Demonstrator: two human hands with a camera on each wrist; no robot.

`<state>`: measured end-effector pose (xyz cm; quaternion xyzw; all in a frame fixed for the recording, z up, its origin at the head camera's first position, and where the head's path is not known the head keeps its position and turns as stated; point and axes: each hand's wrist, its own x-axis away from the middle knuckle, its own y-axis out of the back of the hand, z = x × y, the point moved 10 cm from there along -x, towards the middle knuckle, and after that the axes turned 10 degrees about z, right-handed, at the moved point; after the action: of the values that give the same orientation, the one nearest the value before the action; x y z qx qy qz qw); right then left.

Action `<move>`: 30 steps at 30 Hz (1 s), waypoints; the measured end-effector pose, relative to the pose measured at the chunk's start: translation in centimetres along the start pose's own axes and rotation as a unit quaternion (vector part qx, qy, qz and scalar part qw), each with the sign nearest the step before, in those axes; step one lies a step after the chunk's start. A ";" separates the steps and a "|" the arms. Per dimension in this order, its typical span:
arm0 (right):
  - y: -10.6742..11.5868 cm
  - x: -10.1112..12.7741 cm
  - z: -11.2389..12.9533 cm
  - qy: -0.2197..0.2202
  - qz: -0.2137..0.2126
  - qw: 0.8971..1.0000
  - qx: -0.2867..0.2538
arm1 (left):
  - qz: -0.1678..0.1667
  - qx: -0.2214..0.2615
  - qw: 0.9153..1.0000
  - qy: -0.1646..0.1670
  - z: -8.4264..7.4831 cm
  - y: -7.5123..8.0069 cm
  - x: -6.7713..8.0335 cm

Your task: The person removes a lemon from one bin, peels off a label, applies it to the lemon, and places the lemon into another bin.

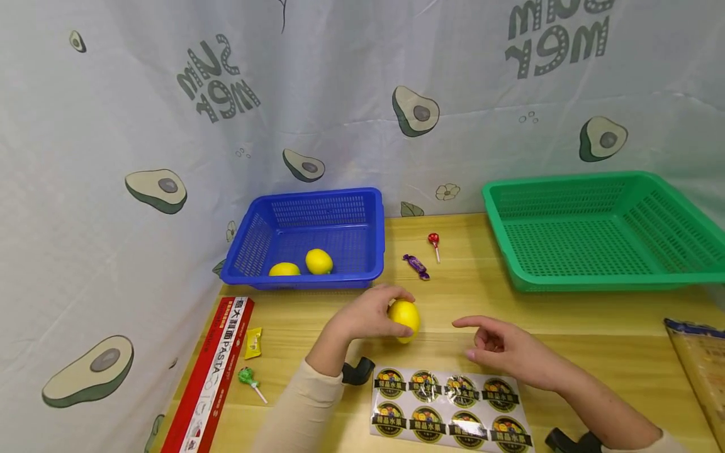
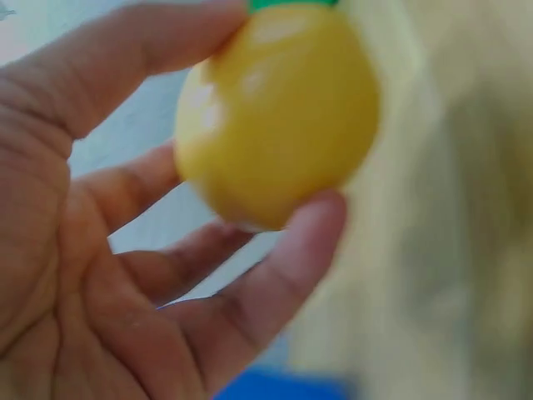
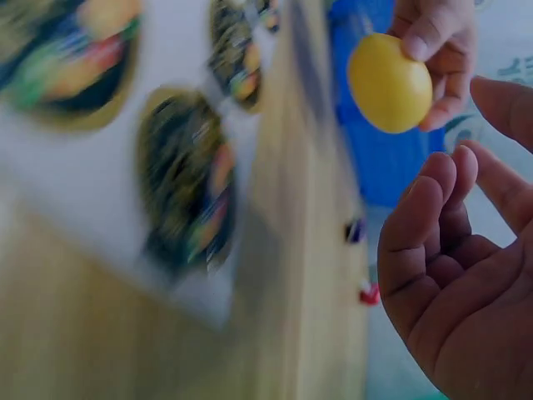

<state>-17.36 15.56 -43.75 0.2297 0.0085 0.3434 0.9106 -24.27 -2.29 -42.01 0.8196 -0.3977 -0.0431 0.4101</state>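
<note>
— One lemon (image 1: 404, 319) sits pinched in the left hand (image 1: 367, 314) fingertips, above the sticker sheet (image 1: 451, 410).
— And the right hand (image 1: 506, 351)?
— Empty beside it, fingers loosely curled. Best kept steady, bare skin facing those fingers.

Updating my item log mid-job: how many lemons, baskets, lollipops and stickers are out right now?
Lemons: 3, one in the left hand, two in the blue basket
Baskets: 2, blue and green
Lollipops: 2, red, green
Stickers: 8
Total: 15
</note>
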 end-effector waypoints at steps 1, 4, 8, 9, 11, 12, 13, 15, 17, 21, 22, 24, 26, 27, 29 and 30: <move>0.2 0.7 -0.5 0.000 0.000 1.000 0.010 | -0.006 0.007 1.000 -0.002 -0.1 -0.4 -0.6; 0.4 2.4 -2.0 0.005 -0.001 0.999 0.050 | -0.026 0.022 0.999 -0.003 -0.3 -1.2 -2.4; 0.2 3.8 -3.4 0.018 -0.009 0.994 0.104 | -0.054 0.045 0.997 -0.004 -0.7 -1.6 -4.3; 0.2 4.1 -3.6 0.018 -0.011 0.993 0.114 | -0.061 0.053 0.997 -0.005 -0.8 -1.7 -4.7; -0.2 4.4 -3.9 0.026 -0.013 0.992 0.123 | -0.071 0.063 0.995 -0.005 -0.8 -2.0 -5.4; -0.3 4.5 -4.0 0.029 -0.013 0.992 0.126 | -0.073 0.069 0.995 -0.006 -0.8 -2.2 -5.8; -0.5 4.7 -4.1 0.029 -0.012 0.991 0.131 | -0.072 0.072 0.995 -0.005 -0.8 -2.5 -6.1; -0.9 4.8 -4.3 0.026 -0.008 0.990 0.135 | -0.072 0.077 0.994 0.001 -0.6 -3.0 -6.5; -1.2 4.9 -4.2 0.023 -0.009 0.989 0.146 | -0.071 0.082 0.994 0.010 -0.3 -3.4 -6.8; -1.4 4.9 -4.0 0.005 -0.011 0.982 0.190 | -0.074 0.087 0.993 0.021 0.1 -3.6 -7.0; -1.4 4.8 -3.9 -0.002 -0.009 0.980 0.199 | -0.074 0.089 0.993 0.021 0.2 -3.6 -6.9; -1.4 4.5 -3.7 -0.016 -0.005 0.976 0.216 | -0.071 0.096 0.993 0.022 0.2 -3.6 -6.7; -1.4 4.1 -3.6 -0.027 -0.004 0.974 0.227 | -0.067 0.103 0.992 0.029 0.4 -3.5 -6.4; -1.5 3.9 -3.4 -0.028 -0.003 0.973 0.230 | -0.066 0.103 0.992 0.034 0.5 -3.4 -6.1; -1.6 3.3 -3.1 -0.028 -0.005 0.971 0.238 | -0.065 0.099 0.992 0.046 0.6 -3.2 -5.4; -1.7 3.0 -2.9 -0.028 -0.005 0.970 0.242 | -0.064 0.093 0.992 0.052 0.7 -3.1 -4.9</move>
<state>-14.51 17.53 -46.66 0.4527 0.0668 0.3198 0.8296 -26.00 1.75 -45.91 0.8792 -0.3244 0.0106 0.3489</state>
